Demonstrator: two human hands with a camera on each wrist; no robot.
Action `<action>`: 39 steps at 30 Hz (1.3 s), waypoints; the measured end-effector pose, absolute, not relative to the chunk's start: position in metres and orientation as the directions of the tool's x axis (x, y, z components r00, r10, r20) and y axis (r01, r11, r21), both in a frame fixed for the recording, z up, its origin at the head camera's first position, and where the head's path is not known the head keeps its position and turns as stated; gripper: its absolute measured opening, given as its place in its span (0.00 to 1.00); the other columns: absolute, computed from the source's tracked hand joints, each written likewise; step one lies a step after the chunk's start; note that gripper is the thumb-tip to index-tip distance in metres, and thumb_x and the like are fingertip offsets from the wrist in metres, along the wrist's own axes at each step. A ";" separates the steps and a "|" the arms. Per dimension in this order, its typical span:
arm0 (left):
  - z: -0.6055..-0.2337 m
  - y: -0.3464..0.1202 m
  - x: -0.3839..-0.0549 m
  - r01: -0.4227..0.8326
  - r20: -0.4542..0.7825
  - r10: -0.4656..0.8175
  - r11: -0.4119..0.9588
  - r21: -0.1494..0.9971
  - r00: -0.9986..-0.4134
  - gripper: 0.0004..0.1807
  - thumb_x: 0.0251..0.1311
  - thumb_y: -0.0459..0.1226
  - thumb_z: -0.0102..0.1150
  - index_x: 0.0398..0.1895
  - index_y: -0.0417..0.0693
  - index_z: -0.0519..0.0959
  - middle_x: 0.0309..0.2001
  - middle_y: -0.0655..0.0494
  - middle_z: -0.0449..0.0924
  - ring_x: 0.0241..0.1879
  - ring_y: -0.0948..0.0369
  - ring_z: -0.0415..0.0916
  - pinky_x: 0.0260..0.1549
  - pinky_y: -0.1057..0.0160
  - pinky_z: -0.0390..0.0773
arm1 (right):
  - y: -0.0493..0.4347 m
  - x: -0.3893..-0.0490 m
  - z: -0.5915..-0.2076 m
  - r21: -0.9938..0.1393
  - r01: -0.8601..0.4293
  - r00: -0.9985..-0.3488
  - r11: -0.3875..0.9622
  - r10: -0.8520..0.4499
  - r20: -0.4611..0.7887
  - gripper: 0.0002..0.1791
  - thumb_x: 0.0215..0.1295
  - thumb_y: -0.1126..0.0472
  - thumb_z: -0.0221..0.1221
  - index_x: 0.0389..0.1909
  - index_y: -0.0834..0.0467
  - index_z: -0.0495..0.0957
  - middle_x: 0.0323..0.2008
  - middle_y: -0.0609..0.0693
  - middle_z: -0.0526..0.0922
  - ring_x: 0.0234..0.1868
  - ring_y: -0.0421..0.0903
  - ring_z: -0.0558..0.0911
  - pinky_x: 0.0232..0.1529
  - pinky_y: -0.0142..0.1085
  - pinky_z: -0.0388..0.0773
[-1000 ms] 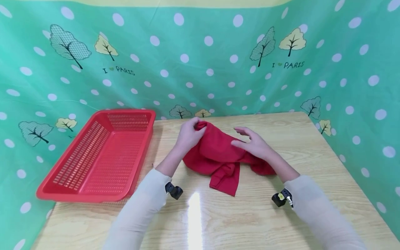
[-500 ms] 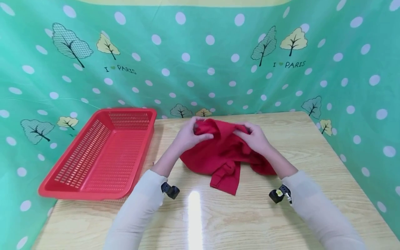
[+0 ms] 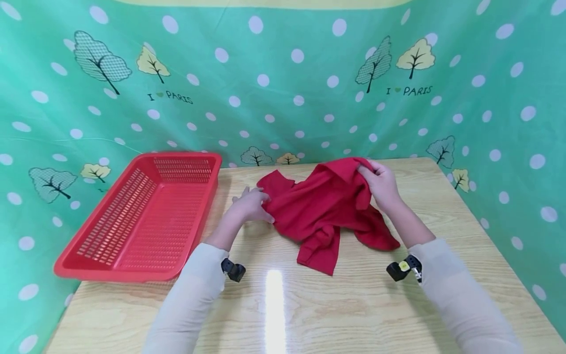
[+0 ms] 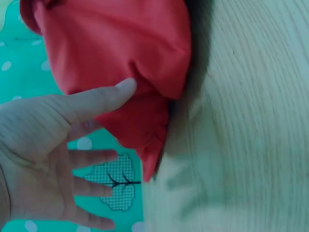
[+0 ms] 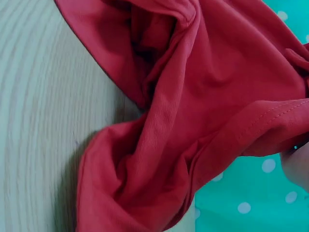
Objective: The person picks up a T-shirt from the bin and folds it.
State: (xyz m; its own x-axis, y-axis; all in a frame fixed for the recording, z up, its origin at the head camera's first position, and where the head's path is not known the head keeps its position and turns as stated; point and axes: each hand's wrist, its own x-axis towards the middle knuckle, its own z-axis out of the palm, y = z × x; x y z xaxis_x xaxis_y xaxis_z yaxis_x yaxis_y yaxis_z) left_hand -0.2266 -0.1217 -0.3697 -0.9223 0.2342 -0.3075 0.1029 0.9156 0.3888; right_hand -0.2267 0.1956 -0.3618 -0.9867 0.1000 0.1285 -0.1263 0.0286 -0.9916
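A crumpled red shirt [image 3: 309,206] lies bunched on the wooden table, one sleeve-like flap [image 3: 319,253] pointing toward me. My right hand [image 3: 383,186] pinches its upper right edge and holds that part raised. In the right wrist view, a stitched hem [image 5: 275,116] runs toward the hand, of which only a small part shows at the right edge. At the shirt's left end is my left hand [image 3: 251,204], fingers spread. The left wrist view shows its thumb [image 4: 104,101] in front of the red cloth [image 4: 120,48], the other fingers straight and apart; whether it touches the cloth I cannot tell.
A red plastic basket [image 3: 194,246] with slotted sides stands on the left of the table [image 3: 345,314]. Behind and at both sides hangs a green dotted curtain [image 3: 283,113]. A bright light reflection lies on the table's front middle.
My left hand has let go of the cloth and moved left and toward me. My right hand took hold of the shirt and drew its edge to the right, spreading it wider.
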 end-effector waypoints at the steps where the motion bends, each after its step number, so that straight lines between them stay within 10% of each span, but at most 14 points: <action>1: -0.370 -0.124 -0.227 0.103 -0.284 0.233 0.907 0.408 -0.930 0.26 0.47 0.47 0.70 0.51 0.49 0.78 0.71 0.49 0.55 0.72 0.40 0.43 0.60 0.28 0.48 | 0.198 -0.228 -0.361 -0.993 -0.120 -0.987 0.001 0.105 0.120 0.11 0.64 0.61 0.57 0.30 0.40 0.82 0.26 0.33 0.81 0.30 0.29 0.78 0.31 0.21 0.76; 11: -0.365 -0.119 -0.233 0.091 0.125 0.009 0.737 0.670 -0.992 0.09 0.58 0.45 0.56 0.34 0.51 0.70 0.56 0.51 0.76 0.62 0.51 0.67 0.60 0.44 0.55 | 0.212 -0.234 -0.351 -0.965 -0.135 -0.981 -0.225 0.165 0.099 0.10 0.63 0.63 0.58 0.27 0.48 0.84 0.25 0.38 0.83 0.28 0.32 0.79 0.31 0.22 0.77; 17: -0.356 -0.123 -0.228 0.049 0.120 -0.062 0.660 0.750 -0.991 0.23 0.54 0.35 0.56 0.55 0.51 0.66 0.61 0.49 0.71 0.58 0.50 0.70 0.57 0.46 0.60 | 0.222 -0.222 -0.342 -0.993 -0.012 -0.965 -0.120 -0.257 0.042 0.15 0.65 0.68 0.52 0.36 0.45 0.83 0.32 0.39 0.84 0.31 0.33 0.82 0.34 0.26 0.79; 24: -0.343 -0.120 -0.226 0.029 -0.043 0.119 0.546 0.837 -0.992 0.43 0.50 0.24 0.40 0.72 0.56 0.47 0.70 0.46 0.55 0.69 0.46 0.52 0.45 0.54 0.70 | 0.189 -0.196 -0.355 -0.845 -0.292 -0.649 0.448 -0.742 -0.169 0.14 0.61 0.62 0.60 0.49 0.56 0.81 0.44 0.44 0.83 0.46 0.38 0.79 0.48 0.31 0.76; 30: -0.343 -0.101 -0.221 0.113 -0.042 0.253 0.565 0.817 -0.966 0.24 0.61 0.33 0.45 0.63 0.50 0.66 0.63 0.50 0.68 0.64 0.50 0.64 0.61 0.49 0.65 | 0.152 -0.177 -0.356 -0.783 -0.354 -0.372 0.511 -0.845 -0.384 0.24 0.56 0.50 0.65 0.56 0.48 0.76 0.51 0.43 0.80 0.52 0.39 0.77 0.53 0.32 0.74; 33: -0.358 -0.091 -0.220 0.188 -0.095 0.367 0.661 0.727 -0.925 0.21 0.62 0.41 0.54 0.58 0.47 0.71 0.58 0.49 0.73 0.59 0.52 0.69 0.59 0.52 0.68 | 0.155 -0.182 -0.354 -0.809 -0.275 -0.446 0.520 -0.814 -0.372 0.26 0.59 0.51 0.63 0.58 0.53 0.74 0.50 0.49 0.80 0.51 0.44 0.79 0.52 0.36 0.76; 39: -0.391 -0.086 -0.219 0.242 -0.262 0.431 0.809 0.535 -0.863 0.35 0.56 0.45 0.64 0.65 0.41 0.65 0.64 0.45 0.67 0.66 0.51 0.61 0.66 0.54 0.61 | 0.180 -0.214 -0.372 -0.730 -0.161 -0.864 0.664 -0.452 -0.221 0.20 0.66 0.53 0.55 0.52 0.62 0.76 0.43 0.59 0.82 0.41 0.50 0.82 0.42 0.40 0.79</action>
State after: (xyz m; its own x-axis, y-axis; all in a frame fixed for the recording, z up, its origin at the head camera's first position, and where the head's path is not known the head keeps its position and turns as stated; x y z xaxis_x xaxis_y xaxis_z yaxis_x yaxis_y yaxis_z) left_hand -0.2194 -0.0863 -0.3906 -0.8635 0.4311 -0.2618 0.2417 0.8093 0.5354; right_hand -0.2144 0.1804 -0.3722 -0.8641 -0.4523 -0.2207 -0.1609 0.6637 -0.7304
